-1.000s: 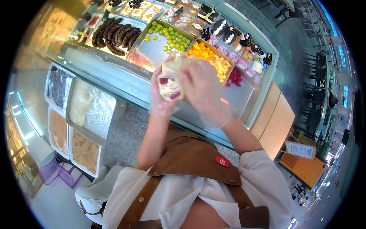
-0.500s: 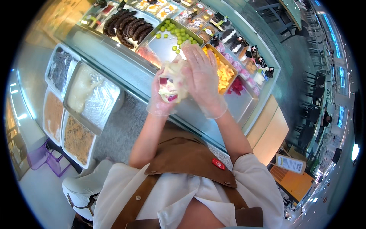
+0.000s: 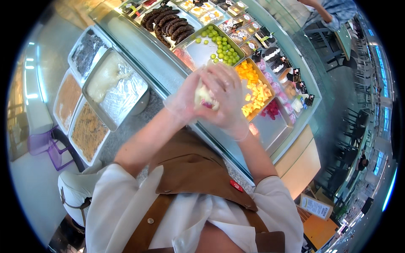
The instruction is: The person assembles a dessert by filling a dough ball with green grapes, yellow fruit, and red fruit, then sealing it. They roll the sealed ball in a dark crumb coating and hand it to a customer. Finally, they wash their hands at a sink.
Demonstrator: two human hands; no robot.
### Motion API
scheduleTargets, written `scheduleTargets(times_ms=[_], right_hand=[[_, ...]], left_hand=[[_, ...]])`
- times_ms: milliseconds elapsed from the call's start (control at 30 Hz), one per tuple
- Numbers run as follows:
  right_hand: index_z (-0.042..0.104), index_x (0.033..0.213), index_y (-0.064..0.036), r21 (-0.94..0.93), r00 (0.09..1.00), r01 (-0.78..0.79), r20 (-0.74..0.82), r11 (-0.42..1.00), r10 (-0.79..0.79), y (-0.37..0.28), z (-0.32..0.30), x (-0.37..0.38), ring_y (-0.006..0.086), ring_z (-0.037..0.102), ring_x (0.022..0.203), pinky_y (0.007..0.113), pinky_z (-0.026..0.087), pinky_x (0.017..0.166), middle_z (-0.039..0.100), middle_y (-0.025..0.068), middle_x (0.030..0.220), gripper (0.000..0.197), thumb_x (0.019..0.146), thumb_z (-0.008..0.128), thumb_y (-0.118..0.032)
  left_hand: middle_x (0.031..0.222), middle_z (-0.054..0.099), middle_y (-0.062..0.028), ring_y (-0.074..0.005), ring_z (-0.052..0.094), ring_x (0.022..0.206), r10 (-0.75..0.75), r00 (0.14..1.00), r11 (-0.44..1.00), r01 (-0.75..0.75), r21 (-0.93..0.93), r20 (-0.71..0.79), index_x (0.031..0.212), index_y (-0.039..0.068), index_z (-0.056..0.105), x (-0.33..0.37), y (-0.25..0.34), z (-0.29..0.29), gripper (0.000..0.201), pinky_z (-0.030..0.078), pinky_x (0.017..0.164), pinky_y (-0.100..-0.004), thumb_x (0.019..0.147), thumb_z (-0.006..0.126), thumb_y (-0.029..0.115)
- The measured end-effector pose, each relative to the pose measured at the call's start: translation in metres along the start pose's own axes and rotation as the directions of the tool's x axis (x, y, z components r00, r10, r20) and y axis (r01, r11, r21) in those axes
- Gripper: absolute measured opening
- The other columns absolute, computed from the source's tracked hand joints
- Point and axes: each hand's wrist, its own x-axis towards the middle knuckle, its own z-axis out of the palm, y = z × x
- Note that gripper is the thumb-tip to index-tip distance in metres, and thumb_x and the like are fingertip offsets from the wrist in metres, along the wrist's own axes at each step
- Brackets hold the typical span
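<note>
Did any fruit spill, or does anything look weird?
Nothing stands out: the green fruit lies loose but inside its tray. The left hand and right hand partly hide the pale food, so I can't judge that.

You can't read the words on the black cards (image 3: 296, 75) at upper right, the apron (image 3: 185, 180)'s red badge (image 3: 236, 185) or the white label (image 3: 315, 206) at lower right.

A dessert shop, shown by the display counter (image 3: 139, 48), boxed sweets (image 3: 239, 36) and label cards (image 3: 297, 75).
</note>
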Motion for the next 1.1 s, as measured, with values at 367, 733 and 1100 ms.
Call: scheduleTargets(times_ms=[367, 733, 1100], right_hand=[[0.053, 0.135, -0.0008, 0.747, 0.715, -0.363, -0.16, 0.557, 0.681, -0.003, 0.014, -0.09, 0.0239, 0.051, 0.129, 0.038, 0.039, 0.112, 0.056, 0.0141, 0.134, 0.045, 0.103, 0.056, -0.033], [0.051, 0.14, -0.0116, 0.893, 0.451, -0.157, 0.445, -0.421, 0.774, 0.002, -0.09, -0.061, 0.021, 0.065, 0.113, 0.039, 0.055, 0.096, 0.063, 0.0083, 0.128, 0.057, 0.106, 0.045, -0.057], [0.035, 0.155, -0.0046, 0.851, 0.619, -0.526, 0.381, 0.001, 0.686, -0.047, -0.071, -0.031, 0.0254, 0.043, 0.143, 0.039, 0.03, 0.121, 0.047, 0.0114, 0.151, 0.07, 0.107, 0.04, -0.055]], left_hand=[[0.136, 0.055, -0.0142, -0.0284, 0.054, 0.127, -0.017, 0.894, 0.888, 0.219, 0.405, -0.448, 0.14, 0.005, 0.046, 0.012, -0.064, 0.047, 0.068, 0.036, 0.113, -0.0491, 0.105, 0.028, 0.06], [0.165, 0.034, -0.0161, -0.0371, 0.03, 0.152, 0.371, 0.887, -0.368, -0.129, 0.921, 0.273, 0.161, 0.004, 0.027, -0.027, -0.072, 0.059, 0.082, 0.024, 0.125, -0.0443, 0.103, 0.046, 0.06], [0.143, 0.056, -0.015, -0.0369, 0.056, 0.13, 0.677, 0.732, 0.734, -0.679, -0.001, 0.074, 0.147, 0.008, 0.047, 0.008, -0.111, -0.019, 0.059, 0.044, 0.114, -0.0514, 0.104, 0.049, 0.049]])
